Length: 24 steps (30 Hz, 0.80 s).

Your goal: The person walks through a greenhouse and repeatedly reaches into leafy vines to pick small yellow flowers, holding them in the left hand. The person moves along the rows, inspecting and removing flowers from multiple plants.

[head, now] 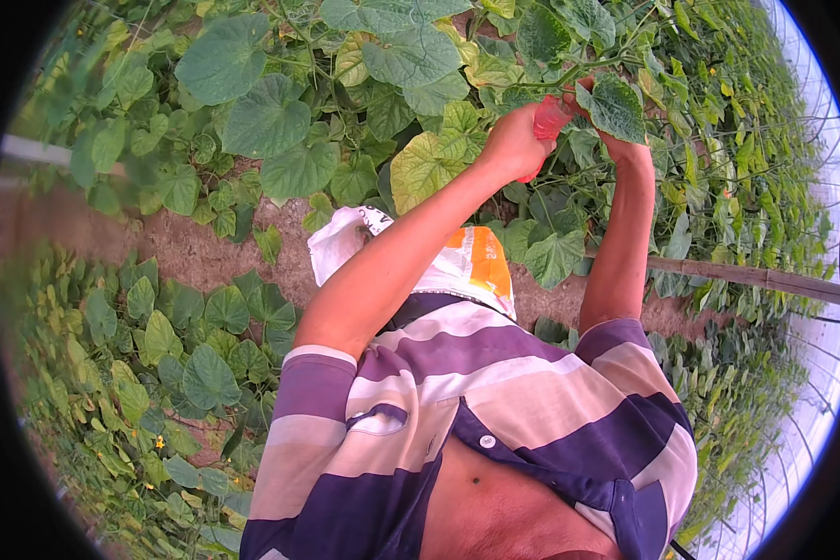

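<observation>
My left hand is closed around a red, shiny plastic object, whose lower end shows beneath the fingers. The object's exact kind is unclear. To its right, my right hand reaches up among the plants, mostly hidden behind a green leaf. Its fingertips show near the red object and just under a green vine stem; what they grip is hidden. Broad leaves of what look like cucumber plants surround both hands, including a yellowing leaf below the left one.
A white and orange plastic sack bearing writing hangs at my waist. Bare soil runs between plant rows. A wooden or bamboo pole crosses at right, before the curved greenhouse film. A pale bar juts in at left.
</observation>
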Tool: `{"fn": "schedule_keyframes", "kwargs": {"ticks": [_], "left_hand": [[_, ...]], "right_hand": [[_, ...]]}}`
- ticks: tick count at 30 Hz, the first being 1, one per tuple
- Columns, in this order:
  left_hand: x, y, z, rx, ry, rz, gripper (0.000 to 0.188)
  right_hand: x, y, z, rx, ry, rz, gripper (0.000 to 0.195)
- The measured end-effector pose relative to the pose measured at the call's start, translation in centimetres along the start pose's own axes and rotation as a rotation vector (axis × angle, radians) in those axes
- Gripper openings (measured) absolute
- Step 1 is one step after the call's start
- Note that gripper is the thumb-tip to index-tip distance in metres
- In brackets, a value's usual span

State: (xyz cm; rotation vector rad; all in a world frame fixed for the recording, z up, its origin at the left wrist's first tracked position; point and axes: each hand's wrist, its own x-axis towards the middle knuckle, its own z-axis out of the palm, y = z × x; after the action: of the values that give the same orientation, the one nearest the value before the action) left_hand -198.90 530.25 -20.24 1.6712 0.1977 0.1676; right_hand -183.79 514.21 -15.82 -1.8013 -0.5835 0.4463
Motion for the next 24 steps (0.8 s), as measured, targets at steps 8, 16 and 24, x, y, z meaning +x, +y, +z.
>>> {"fn": "schedule_keyframes", "kwargs": {"ticks": [8, 16, 24], "left_hand": [[-1.3, 2.1, -0.7, 0.068, 0.114, 0.091, 0.039], [-1.0, 2.0, -0.8, 0.22, 0.117, 0.091, 0.031], [-0.7, 0.0, -0.6, 0.289, -0.011, 0.048, 0.037]], "right_hand": [[-1.0, -1.9, 1.4, 0.055, 0.02, 0.038, 0.032], [-0.5, 0.2, 0.0, 0.077, 0.014, 0.07, 0.028], [-2.1, 0.0, 1.6, -0.142, 0.205, -0.11, 0.023]]}}
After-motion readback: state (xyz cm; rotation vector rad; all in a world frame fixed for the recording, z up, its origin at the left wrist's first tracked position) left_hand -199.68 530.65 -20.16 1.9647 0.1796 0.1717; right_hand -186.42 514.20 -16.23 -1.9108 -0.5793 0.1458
